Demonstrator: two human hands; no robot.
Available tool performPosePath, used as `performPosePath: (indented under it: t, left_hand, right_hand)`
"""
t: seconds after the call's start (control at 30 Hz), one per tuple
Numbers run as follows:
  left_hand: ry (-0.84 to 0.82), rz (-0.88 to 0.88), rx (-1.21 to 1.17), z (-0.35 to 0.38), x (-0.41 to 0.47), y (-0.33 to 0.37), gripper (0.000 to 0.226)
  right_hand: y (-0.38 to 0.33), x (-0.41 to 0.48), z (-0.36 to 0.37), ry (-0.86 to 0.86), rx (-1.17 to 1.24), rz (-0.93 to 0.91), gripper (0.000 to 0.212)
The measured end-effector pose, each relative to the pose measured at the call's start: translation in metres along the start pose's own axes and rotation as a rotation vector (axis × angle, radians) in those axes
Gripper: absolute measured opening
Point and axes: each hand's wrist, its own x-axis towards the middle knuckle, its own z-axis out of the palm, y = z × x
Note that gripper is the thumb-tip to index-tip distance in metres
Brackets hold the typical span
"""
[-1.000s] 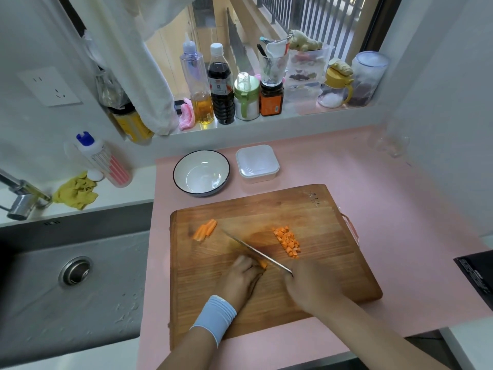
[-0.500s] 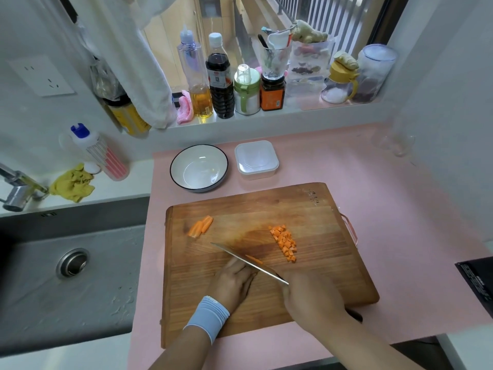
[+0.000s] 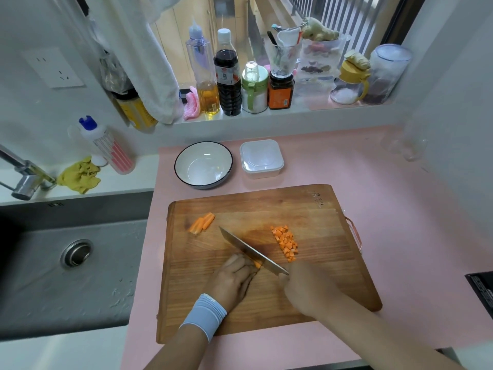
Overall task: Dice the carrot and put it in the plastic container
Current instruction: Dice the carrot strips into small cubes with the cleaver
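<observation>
Left hand (image 3: 234,279) palm down, fingers curled, holding carrot piece (image 3: 257,264). Pale blue wristband (image 3: 204,315) on left wrist. Right hand (image 3: 306,287) gripping knife (image 3: 250,252), forearm angling in from lower right. Hands close, not touching.

Bright, diffuse daylight from barred window (image 3: 346,12) at rear. Soft highlights on white black-rimmed ceramic bowl (image 3: 203,166), lidded translucent plastic container (image 3: 261,158), grey steel sink (image 3: 80,289). Faint shadows on brown wooden cutting board (image 3: 306,214). Wide-angle bowing at edges; corners soft.
</observation>
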Motion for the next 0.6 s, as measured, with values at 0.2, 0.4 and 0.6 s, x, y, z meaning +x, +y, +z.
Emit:
performPosePath:
  t: [0.2, 0.4, 0.6]
  left_hand:
    - [-0.013, -0.023, 0.046, 0.004, -0.004, -0.003, 0.011]
    - [-0.009, -0.021, 0.034, 0.000, -0.002, 0.000, 0.011]
    - [-0.007, -0.033, 0.018, -0.001, -0.002, 0.001, 0.008]
  right_hand:
    - [-0.005, 0.002, -0.002, -0.030, 0.022, 0.028, 0.031]
    - [-0.014, 0.001, -0.004, -0.014, -0.036, 0.032, 0.029]
    - [-0.009, -0.015, 0.003, 0.077, -0.139, -0.055, 0.027]
